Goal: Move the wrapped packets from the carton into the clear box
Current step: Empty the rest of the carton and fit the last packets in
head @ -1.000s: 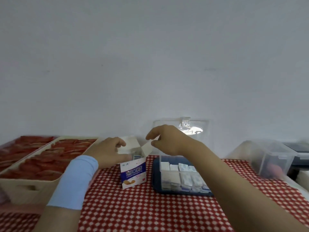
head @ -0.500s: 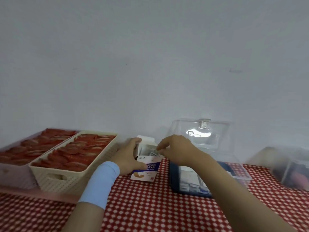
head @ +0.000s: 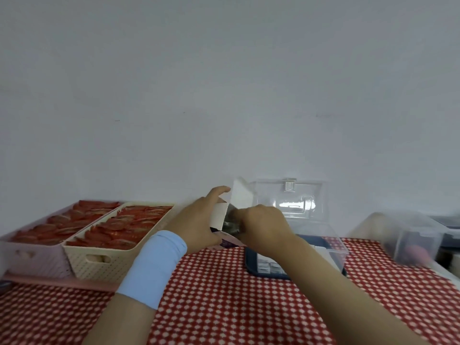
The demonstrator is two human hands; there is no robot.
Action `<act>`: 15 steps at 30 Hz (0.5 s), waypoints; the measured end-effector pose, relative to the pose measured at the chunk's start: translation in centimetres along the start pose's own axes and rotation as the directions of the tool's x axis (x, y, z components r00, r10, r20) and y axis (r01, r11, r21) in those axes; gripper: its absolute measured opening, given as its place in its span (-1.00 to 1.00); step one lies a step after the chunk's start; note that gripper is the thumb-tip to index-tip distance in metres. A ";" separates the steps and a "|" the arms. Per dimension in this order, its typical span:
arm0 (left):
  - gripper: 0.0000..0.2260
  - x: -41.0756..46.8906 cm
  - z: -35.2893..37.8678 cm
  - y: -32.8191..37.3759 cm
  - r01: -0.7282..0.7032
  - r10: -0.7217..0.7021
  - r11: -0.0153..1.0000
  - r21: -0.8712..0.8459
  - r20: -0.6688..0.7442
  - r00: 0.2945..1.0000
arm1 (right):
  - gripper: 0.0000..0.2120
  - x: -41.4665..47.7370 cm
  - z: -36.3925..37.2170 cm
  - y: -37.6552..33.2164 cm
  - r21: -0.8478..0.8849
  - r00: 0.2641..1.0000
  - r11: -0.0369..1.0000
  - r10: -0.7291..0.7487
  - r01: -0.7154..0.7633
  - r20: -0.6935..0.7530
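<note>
My left hand [head: 199, 220], fingers curled round the tilted carton [head: 219, 217] over the worktop [head: 211, 295], flap up, my right hand [head: 263, 225], fingers pinching grey packets [head: 231, 226] at its mouth, clear box [head: 334, 247] just right, lid open, baskets [head: 99, 255] left.
</note>
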State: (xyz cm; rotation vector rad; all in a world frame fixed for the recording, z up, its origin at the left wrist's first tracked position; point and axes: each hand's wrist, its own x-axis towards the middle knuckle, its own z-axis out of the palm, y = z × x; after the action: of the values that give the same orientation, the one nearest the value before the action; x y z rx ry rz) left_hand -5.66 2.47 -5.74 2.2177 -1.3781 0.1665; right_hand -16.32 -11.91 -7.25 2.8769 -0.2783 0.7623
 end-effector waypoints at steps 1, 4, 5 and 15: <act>-0.12 -0.2 0.0 0.5 -0.018 0.018 1.000 0.024 0.008 1.000 | -0.77 -0.4 -0.2 0.1 -0.016 0.999 1.000 0.020 -0.019 0.034; -0.28 -0.9 -0.2 1.7 -0.072 0.067 0.991 0.114 0.045 0.997 | -0.74 -1.6 -0.7 0.2 0.021 0.992 0.996 0.083 -0.085 0.096; -0.33 -1.0 -0.3 2.0 -0.096 0.089 0.985 0.143 0.056 0.994 | -0.74 -2.1 -1.0 0.3 0.085 0.988 0.989 0.109 -0.118 0.108; -0.44 -1.8 -0.2 4.0 -0.287 0.258 0.865 0.412 0.125 0.958 | -0.74 -6.8 -4.1 3.0 0.197 0.839 0.893 0.276 -0.404 0.470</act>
State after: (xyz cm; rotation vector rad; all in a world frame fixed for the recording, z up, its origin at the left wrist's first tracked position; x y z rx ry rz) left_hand -9.92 2.64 -4.80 2.3710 -1.8357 0.5500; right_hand -24.72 -13.11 -6.84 3.3029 -0.8249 0.1949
